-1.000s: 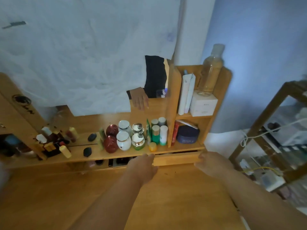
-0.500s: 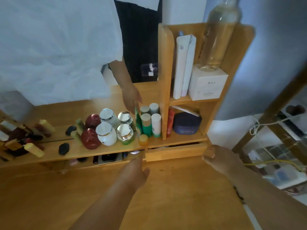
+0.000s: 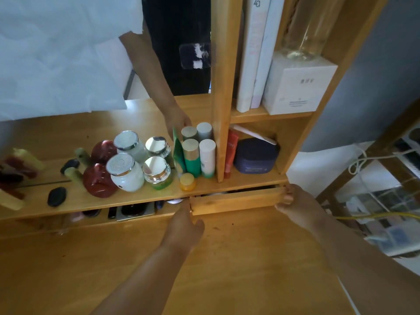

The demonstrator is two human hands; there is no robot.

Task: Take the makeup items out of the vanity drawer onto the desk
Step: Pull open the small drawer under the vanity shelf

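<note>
A shallow wooden drawer [image 3: 236,198] sits under the vanity shelf, pulled out a little, with a dark gap above its front. My left hand [image 3: 185,221] grips the drawer front's left end. My right hand [image 3: 295,201] grips its right end, fingertips curled round the corner. The drawer's contents are hidden. To the left, an open slot under the shelf shows a dark compact [image 3: 134,210] and a small white round item [image 3: 174,201]. The wooden desk [image 3: 238,258] spreads in front of the drawer.
The shelf [image 3: 136,196] carries white jars, red jars, green and white bottles and a small yellow pot. A navy tub [image 3: 255,159], white boxes and a glass bottle fill the right-hand cubby. A mirror reflects an arm. A wooden rack with cables stands at the right.
The camera has moved closer and lower. Both hands have closed on the drawer's ends, and the drawer front has come out slightly from under the shelf.
</note>
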